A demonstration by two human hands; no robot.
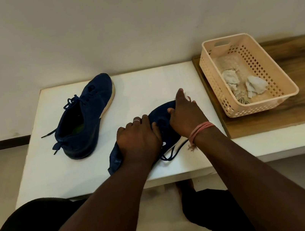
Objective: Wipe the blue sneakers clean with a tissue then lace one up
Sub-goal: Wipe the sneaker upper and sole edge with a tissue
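Both hands are down on the nearer blue sneaker [162,113], which lies on the white table [137,85] close to the near edge, a little right of the middle, toe pointing away and to the right. The left hand [138,137] lies over the shoe's middle and heel end with its fingers curled down over the upper, gripping it; a ring [136,120] shows on one finger. The right hand [184,115] covers the toe end, thumb tucked against the upper and the fingers reaching forward past the toe; a scrap of white shows just under those fingertips, but I cannot tell for sure whether it is a tissue or how firmly it is held. Pink thread bands [200,130] circle the right wrist. A dark lace [171,153] trails loose from the shoe onto the table beneath that wrist, in a loop. The second blue sneaker [86,117] sits well apart, toward the far left of the table, lying tilted on its side with its pale sole edge to the right and its laces hanging untied. To the right, on a wooden board [304,95], stands a peach plastic basket [213,77] holding crumpled used tissues [256,87].
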